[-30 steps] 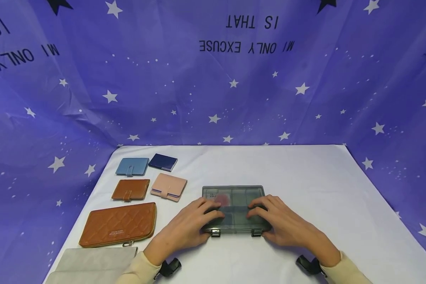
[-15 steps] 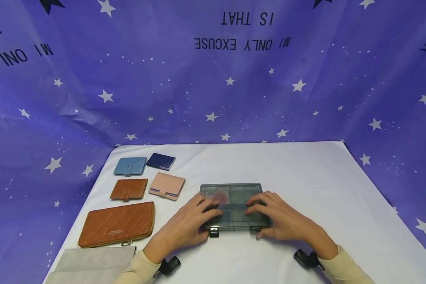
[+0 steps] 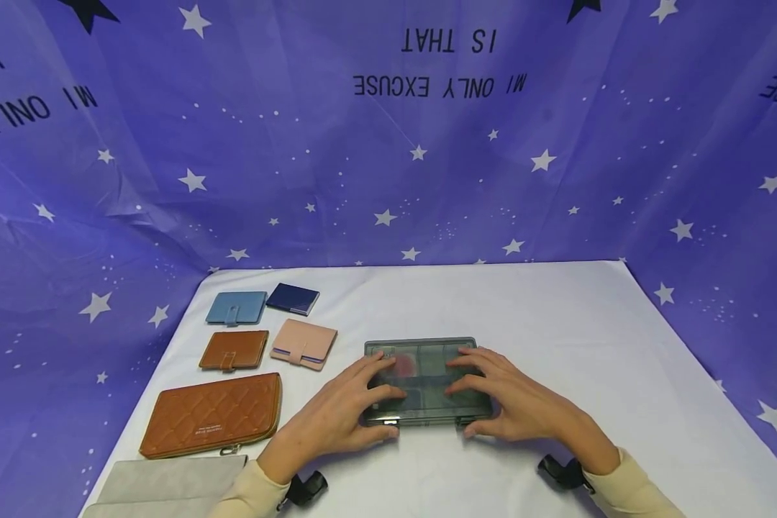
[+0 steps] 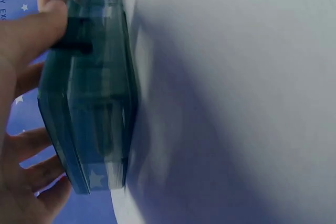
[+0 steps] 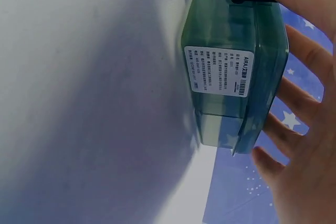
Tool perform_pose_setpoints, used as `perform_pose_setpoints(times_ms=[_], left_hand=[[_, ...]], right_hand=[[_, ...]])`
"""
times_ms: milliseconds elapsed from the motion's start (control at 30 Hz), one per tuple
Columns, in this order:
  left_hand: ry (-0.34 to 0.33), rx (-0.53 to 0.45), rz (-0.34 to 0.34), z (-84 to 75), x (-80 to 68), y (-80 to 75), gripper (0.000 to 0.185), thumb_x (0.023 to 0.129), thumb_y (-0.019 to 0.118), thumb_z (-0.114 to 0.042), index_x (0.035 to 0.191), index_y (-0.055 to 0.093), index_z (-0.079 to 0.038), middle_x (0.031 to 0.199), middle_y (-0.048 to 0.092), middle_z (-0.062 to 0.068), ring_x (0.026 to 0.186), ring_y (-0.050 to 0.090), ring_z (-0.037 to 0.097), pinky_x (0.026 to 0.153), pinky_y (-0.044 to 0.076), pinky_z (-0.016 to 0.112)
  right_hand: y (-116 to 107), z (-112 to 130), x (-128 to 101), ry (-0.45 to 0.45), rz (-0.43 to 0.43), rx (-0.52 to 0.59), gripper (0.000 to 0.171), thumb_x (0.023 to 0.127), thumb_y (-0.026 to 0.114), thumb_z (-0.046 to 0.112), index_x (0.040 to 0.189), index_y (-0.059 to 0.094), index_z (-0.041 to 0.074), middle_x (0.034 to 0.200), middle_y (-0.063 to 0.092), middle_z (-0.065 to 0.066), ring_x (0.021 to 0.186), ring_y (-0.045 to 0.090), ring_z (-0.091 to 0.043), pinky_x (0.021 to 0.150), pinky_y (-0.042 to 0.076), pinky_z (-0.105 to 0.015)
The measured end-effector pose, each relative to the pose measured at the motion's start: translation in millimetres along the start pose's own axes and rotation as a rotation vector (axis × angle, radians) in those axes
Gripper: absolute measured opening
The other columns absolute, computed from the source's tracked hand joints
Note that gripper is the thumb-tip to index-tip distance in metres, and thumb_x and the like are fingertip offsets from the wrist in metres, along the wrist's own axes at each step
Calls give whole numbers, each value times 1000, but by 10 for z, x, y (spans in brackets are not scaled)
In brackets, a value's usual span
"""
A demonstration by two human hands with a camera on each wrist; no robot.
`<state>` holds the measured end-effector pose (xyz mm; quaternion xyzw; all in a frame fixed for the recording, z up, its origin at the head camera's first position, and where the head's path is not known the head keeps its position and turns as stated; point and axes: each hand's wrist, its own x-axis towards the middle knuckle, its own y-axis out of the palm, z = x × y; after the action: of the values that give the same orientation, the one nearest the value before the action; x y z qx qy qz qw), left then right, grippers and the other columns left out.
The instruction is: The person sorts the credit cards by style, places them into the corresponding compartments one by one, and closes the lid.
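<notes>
A smoky grey see-through compartment box (image 3: 427, 360) lies flat on the white table (image 3: 557, 338) with its lid down and something pink inside at the left. My left hand (image 3: 372, 410) lays its fingers on the lid's left half and its thumb (image 4: 37, 24) presses a black latch on the front wall. On the right half, my right hand (image 3: 485, 410) does the same. In the right wrist view the box (image 5: 231, 24) shows a white label (image 5: 220, 72) on its side, and fingers (image 5: 299, 103) spread over the lid.
Several wallets lie at the left: blue (image 3: 236, 307), navy (image 3: 292, 298), small brown (image 3: 234, 350), pink (image 3: 303, 342) and a large quilted brown one (image 3: 212, 414). A grey pouch (image 3: 168, 482) sits at the near left corner. A purple star cloth (image 3: 388, 144) hangs behind.
Both thumbs have moved up against the front wall. The two black latches that hung below the box's front edge no longer show there. The fingers have slid a little farther over the lid.
</notes>
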<state>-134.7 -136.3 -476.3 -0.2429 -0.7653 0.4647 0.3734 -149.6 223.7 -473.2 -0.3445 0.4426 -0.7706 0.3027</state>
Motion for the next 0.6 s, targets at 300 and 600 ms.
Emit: perform_pose_setpoints(times_ms=[300,600], left_hand=[[-9,54,18,-57,0,-15,53,94,80,-54,140,71,-30,160,53,13,153,44,40,116,45,56],[-21,22,11,-35,-23,-17,50,93,82,-51,137,73,-31,158,53,13,152,44,41,112,50,56]], right_hand=[[3,26,-30,38,22,21,66,86,90,48,145,66,32,163,51,-2,156,36,-42,118,33,-71],[-5,86,-16,51,63,1,60,94,82,48,149,64,31,164,51,-2,158,36,-40,116,39,-67]])
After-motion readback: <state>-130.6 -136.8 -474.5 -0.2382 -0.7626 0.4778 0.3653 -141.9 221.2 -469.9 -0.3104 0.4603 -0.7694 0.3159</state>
